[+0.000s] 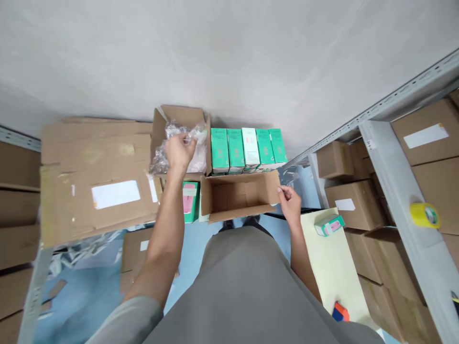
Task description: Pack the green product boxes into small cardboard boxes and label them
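Through the head camera I have the open carton point(234, 196) in front of the person's body, its mouth facing up at me, and I judge everything from it. At its right end I have the right hand point(291, 205), thumb and fingers pinching the edge of the end wall. Beyond the carton and to its left, the left hand point(180, 150) reaches into a cardboard box point(191, 114) of crumpled clear plastic point(161, 158); its fingers are bent at the plastic, but I cannot tell whether that grip is pressed together on any of it. Just behind the carton stands a row of five slim boxes point(250, 149), four green and the middle one mostly white. Just left of the carton I see a green box with a pink panel point(195, 203). Farther left lie flattened cardboard sheets point(114, 162). To the carton's right and nearer the body, a pale counter point(328, 263) carries a green-and-white box point(329, 225) and an orange-and-blue object point(341, 311); past it, shelves hold brown cartons point(353, 200).
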`<state>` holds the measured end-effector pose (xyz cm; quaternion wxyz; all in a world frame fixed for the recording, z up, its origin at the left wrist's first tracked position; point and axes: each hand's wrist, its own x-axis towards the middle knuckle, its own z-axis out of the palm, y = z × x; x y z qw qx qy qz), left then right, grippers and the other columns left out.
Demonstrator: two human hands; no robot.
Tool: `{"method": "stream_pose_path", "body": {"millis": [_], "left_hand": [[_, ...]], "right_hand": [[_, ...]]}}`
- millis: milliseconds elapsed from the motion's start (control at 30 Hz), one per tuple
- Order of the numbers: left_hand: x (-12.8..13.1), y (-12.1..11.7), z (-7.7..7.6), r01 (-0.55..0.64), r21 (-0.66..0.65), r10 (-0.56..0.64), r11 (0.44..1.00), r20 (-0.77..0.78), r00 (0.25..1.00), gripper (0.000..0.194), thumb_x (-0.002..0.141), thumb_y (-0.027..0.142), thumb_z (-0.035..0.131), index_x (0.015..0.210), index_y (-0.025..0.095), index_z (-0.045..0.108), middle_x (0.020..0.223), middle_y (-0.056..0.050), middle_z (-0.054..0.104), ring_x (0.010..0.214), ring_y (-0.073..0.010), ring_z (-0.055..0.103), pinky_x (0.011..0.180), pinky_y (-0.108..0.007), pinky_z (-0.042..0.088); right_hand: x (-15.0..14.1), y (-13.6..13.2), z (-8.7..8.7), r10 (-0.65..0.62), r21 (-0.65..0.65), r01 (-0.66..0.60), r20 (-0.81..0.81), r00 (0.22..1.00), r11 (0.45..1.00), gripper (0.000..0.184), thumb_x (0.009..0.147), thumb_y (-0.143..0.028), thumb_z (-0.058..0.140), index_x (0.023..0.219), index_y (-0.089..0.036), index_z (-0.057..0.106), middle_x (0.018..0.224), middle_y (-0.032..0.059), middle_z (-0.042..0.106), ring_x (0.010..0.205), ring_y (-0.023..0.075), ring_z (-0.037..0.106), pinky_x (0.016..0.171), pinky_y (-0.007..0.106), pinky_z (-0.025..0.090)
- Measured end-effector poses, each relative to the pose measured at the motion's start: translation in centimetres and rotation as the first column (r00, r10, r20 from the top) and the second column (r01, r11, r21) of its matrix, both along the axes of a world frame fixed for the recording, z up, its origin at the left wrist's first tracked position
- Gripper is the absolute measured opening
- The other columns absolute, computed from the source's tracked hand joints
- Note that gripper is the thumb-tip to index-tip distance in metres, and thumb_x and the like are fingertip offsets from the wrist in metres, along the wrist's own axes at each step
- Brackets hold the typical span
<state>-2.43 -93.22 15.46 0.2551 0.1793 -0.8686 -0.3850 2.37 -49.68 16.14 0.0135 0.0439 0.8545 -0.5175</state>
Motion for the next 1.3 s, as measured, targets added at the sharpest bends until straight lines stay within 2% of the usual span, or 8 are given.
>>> {"method": "stream_pose_path", "body": {"millis": [100, 267, 400, 567, 733, 867, 1067, 1300], "left_hand": [[1.3, 0.1, 2.4, -0.206, 0.051, 0.204, 0.977, 0.054, 0.978, 0.065, 0.095, 0.081, 0.059, 0.085, 0.019, 0.072, 0.079, 0.0, 0.076, 0.089, -0.0183, 0.077, 0.074, -0.04, 0.05], [6.1, 2.9, 10.1, -0.03, 0.319, 0.098, 0.947, -0.197, 0.975, 0.047, 0.096, 0.065, 0.08, 0.101, 0.018, 0.076, 0.093, 0.001, 0.08, 0.094, -0.0208, 0.079, 0.082, -0.046, 0.06], [9.5, 7.4, 13.3, 0.135, 0.512, 0.007, 0.849, -0.265, 0.964, 0.045, 0.095, 0.068, 0.084, 0.103, 0.025, 0.073, 0.097, 0.0, 0.08, 0.095, -0.0256, 0.08, 0.081, -0.05, 0.068], [11.6, 12.9, 12.3, 0.194, 0.568, -0.148, 0.8, -0.127, 0.981, 0.065, 0.096, 0.075, 0.077, 0.14, 0.029, 0.065, 0.105, -0.004, 0.08, 0.096, -0.029, 0.082, 0.077, -0.046, 0.072], [12.7, 15.5, 11.0, 0.172, 0.534, -0.143, 0.828, -0.095, 0.985, 0.064, 0.107, 0.057, 0.066, 0.167, 0.039, 0.051, 0.132, -0.008, 0.079, 0.113, -0.0306, 0.082, 0.086, -0.046, 0.072], [13.7, 15.5, 10.8, 0.217, 0.515, -0.204, 0.83, -0.082, 0.976, 0.051, 0.109, 0.055, 0.061, 0.152, 0.028, 0.07, 0.137, -0.012, 0.079, 0.115, -0.0323, 0.08, 0.094, -0.05, 0.071], [14.5, 15.5, 10.8, 0.501, 0.384, -0.591, 0.776, 0.166, 0.789, 0.055, 0.096, 0.071, 0.076, 0.123, 0.025, 0.085, 0.111, -0.01, 0.081, 0.105, -0.0326, 0.078, 0.093, -0.044, 0.067], [14.7, 18.9, 9.0, 0.338, 0.208, -0.374, 0.918, 0.169, 0.912, 0.027, 0.102, 0.041, 0.068, 0.083, 0.023, 0.077, 0.113, -0.009, 0.079, 0.102, -0.0264, 0.074, 0.09, -0.039, 0.062]], "right_hand": [[0.0, 0.4, 0.6, -0.007, -0.007, 0.007, -0.025, 1.0, 1.0, 0.057, 0.09, -0.073, 0.072, 0.102, -0.018, 0.077, 0.1, 0.0123, 0.083, 0.09, 0.0252, 0.077, 0.082, 0.039, 0.063], [0.4, -0.9, 4.3, -0.026, 0.038, 0.035, -0.214, 0.977, 0.999, 0.048, 0.096, -0.064, 0.075, 0.113, -0.02, 0.079, 0.121, 0.0156, 0.082, 0.113, 0.0282, 0.078, 0.093, 0.042, 0.067], [1.7, -4.2, 8.7, 0.222, -0.101, -0.259, -0.285, 0.933, 0.96, 0.051, 0.103, -0.06, 0.076, 0.142, -0.027, 0.073, 0.143, 0.0144, 0.078, 0.124, 0.0285, 0.079, 0.099, 0.043, 0.068], [2.6, -8.6, 10.5, 0.474, -0.201, -0.535, -0.285, 0.833, 0.82, 0.105, 0.097, -0.065, 0.086, 0.182, -0.041, 0.03, 0.178, 0.0124, 0.051, 0.129, 0.027, 0.077, 0.093, 0.038, 0.071], [2.8, -9.3, 8.4, 0.55, -0.165, -0.578, -0.187, 0.814, 0.799, 0.096, 0.097, -0.052, 0.09, 0.179, -0.038, 0.041, 0.162, 0.0092, 0.069, 0.108, 0.0224, 0.078, 0.085, 0.034, 0.07], [3.5, -7.6, 7.4, 0.552, -0.151, -0.571, -0.153, 0.82, 0.807, 0.046, 0.105, -0.049, 0.077, 0.146, -0.028, 0.078, 0.126, 0.0053, 0.085, 0.098, 0.0224, 0.078, 0.085, 0.035, 0.067], [3.2, -5.4, 7.7, 0.455, -0.15, -0.484, -0.19, 0.87, 0.862, 0.022, 0.106, -0.038, 0.071, 0.116, -0.026, 0.087, 0.111, 0.0049, 0.085, 0.097, 0.0216, 0.077, 0.088, 0.035, 0.065], [-0.3, -3.0, 6.8, 0.632, 0.013, -0.658, -0.297, 0.716, 0.753, 0.036, 0.108, -0.02, 0.06, 0.13, -0.034, 0.085, 0.132, 0.0056, 0.08, 0.124, 0.0237, 0.076, 0.111, 0.043, 0.063]]}}
